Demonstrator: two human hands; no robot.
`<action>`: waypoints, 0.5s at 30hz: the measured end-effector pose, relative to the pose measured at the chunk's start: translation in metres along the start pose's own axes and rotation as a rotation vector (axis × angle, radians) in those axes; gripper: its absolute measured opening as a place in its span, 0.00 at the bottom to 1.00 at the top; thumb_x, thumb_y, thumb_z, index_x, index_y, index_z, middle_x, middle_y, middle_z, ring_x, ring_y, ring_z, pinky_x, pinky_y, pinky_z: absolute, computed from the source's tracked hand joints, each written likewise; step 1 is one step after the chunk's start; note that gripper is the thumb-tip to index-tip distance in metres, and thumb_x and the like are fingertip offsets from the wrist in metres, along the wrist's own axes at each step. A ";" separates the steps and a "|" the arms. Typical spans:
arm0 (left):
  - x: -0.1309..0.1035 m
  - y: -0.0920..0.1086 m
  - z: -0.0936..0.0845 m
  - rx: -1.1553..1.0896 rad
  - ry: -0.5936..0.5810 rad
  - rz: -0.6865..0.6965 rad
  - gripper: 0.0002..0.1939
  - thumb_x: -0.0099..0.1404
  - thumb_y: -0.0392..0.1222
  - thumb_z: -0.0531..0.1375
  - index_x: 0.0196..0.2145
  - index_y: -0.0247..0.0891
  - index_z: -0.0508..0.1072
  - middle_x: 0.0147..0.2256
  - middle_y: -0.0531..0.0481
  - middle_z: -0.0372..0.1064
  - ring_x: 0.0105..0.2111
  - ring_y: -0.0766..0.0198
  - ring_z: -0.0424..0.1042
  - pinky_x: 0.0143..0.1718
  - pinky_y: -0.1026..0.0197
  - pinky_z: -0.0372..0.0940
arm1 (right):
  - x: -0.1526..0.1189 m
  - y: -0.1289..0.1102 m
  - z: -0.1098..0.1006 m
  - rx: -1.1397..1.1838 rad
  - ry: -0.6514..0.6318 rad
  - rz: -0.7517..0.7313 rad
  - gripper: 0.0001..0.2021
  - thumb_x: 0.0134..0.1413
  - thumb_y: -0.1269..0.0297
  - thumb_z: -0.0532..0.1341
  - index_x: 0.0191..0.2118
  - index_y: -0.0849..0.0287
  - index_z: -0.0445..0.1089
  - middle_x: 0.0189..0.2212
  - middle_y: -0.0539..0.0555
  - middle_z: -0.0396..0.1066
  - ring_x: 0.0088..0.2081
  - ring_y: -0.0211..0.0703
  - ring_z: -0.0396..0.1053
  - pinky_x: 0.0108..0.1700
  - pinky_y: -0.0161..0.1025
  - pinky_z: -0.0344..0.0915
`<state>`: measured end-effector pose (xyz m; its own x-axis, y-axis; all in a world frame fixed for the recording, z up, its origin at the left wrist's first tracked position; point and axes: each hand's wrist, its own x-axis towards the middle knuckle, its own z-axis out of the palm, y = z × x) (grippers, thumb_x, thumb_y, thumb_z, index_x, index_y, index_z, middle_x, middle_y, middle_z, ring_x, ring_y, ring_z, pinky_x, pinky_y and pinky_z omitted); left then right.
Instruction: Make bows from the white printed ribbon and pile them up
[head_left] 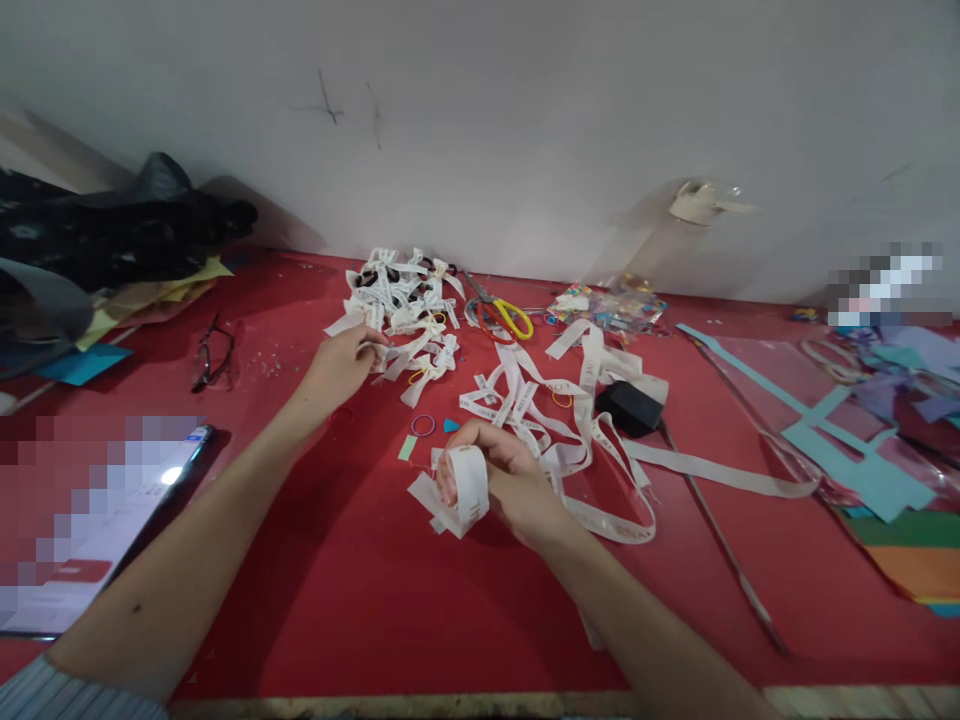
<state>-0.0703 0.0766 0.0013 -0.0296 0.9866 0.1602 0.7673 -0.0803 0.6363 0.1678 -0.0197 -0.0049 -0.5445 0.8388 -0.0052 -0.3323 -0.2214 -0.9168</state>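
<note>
Red table (337, 610), looped white ribbon (471, 490) in right hand (510, 478)

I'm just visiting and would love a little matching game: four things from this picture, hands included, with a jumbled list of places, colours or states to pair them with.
1. Left hand
2. Scissors
3. Right hand
4. Eyeglasses

A. Red and yellow handles
B. Holding a loop of printed white ribbon
C. Dark-framed, in the left part of the picture
D. At the near edge of a pile of knotted white ribbons

Pairs: 1-D, 2-A, 3-B, 4-C
</note>
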 end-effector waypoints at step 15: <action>0.003 -0.008 0.010 0.031 0.043 0.022 0.08 0.60 0.45 0.60 0.31 0.38 0.71 0.30 0.49 0.74 0.32 0.62 0.71 0.34 0.63 0.61 | 0.000 -0.001 0.002 -0.014 0.012 0.011 0.09 0.55 0.60 0.64 0.30 0.58 0.66 0.22 0.48 0.69 0.24 0.35 0.65 0.27 0.33 0.59</action>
<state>-0.0706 0.0815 -0.0107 -0.0391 0.9776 0.2067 0.7873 -0.0972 0.6088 0.1671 -0.0205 -0.0028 -0.5388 0.8422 -0.0198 -0.3155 -0.2235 -0.9222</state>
